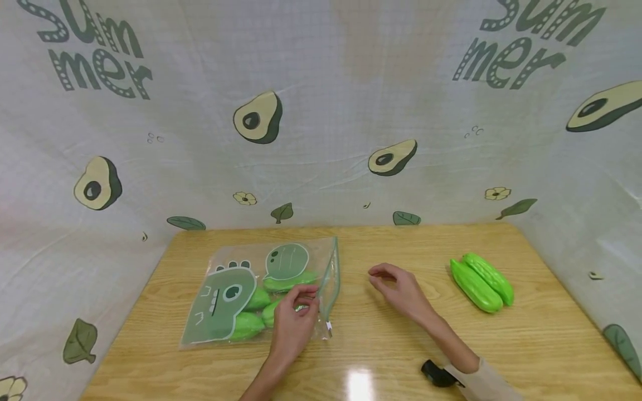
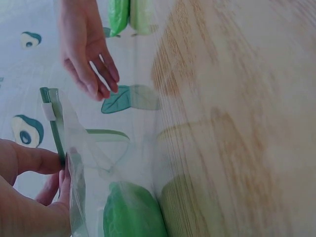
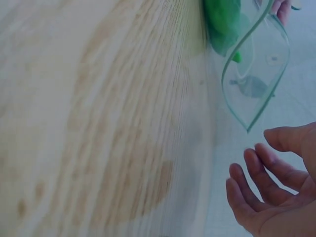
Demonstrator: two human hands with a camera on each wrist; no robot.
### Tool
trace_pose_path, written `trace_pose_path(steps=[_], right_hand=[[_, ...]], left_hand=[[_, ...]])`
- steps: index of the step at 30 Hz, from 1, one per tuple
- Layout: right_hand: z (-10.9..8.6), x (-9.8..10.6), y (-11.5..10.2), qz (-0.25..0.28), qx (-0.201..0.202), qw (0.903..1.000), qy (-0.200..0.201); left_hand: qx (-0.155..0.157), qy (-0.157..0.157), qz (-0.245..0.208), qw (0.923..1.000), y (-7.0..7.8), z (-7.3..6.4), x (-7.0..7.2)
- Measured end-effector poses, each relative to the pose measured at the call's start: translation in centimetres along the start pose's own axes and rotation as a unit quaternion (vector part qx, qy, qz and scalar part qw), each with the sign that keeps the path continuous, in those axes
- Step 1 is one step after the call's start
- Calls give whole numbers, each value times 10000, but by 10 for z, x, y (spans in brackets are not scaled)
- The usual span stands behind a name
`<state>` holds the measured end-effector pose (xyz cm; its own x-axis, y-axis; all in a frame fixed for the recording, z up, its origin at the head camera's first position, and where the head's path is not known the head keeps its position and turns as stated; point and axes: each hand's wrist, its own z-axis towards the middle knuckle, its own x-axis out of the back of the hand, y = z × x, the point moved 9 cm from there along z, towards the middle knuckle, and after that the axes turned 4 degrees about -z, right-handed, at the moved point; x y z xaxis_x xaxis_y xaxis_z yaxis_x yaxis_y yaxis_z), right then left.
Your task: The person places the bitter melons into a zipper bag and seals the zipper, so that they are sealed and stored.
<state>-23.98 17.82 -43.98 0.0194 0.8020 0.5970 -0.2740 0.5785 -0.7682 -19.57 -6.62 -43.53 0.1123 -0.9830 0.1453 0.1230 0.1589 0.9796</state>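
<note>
We see white slider (image 2: 49,111) in left wrist view, not right. Left hand (image 1: 296,320) pinches zip bag (image 1: 223,303); right hand (image 1: 402,291) half spread, empty.

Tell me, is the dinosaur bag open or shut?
The bag is open: its green edges gape apart in the right wrist view, while the left hand grips it.
</note>
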Motion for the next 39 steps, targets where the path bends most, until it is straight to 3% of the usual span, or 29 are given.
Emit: trace_pose_path(steps=[39], right_hand=[[-14, 59, 22, -778, 103, 9952, 577]], left_hand=[[-18, -58, -32, 10000, 1, -3, 0]])
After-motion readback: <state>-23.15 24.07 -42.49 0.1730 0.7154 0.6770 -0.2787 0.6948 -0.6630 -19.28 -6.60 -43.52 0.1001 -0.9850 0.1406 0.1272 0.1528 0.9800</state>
